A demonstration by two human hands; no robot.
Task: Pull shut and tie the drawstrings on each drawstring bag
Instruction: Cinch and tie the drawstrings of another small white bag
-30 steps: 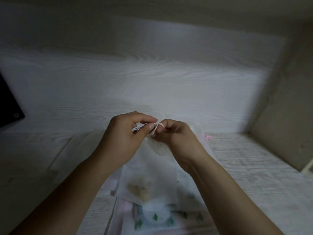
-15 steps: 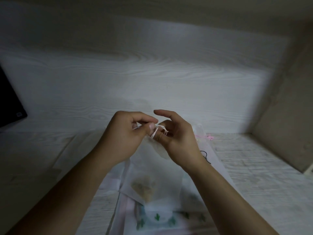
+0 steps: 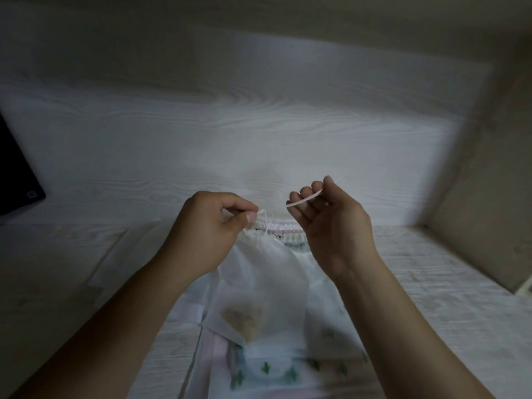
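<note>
The left hand point(image 3: 207, 228) has its thumb and forefinger curled together, pinching the gathered neck of a sheer white fabric drawstring bag point(image 3: 259, 286) where thin white drawstrings point(image 3: 266, 223) loop out just beside the thumbnail. The right hand point(image 3: 331, 226) is raised a little apart, palm turned toward the camera, thumb and curled fingers nipping one end of a flat white cord point(image 3: 303, 200) that stands out free toward the left hand. The bag hangs below both hands, over the middle of the pale wood-grain desk point(image 3: 431, 283). Through its cloth a tan lump point(image 3: 243, 319) shows, too dim to identify. Beneath it lie flat pale bags printed with green cactus shapes point(image 3: 267, 370), cut off at the near edge. A dark object point(image 3: 14, 174) is cropped at the left.
</note>
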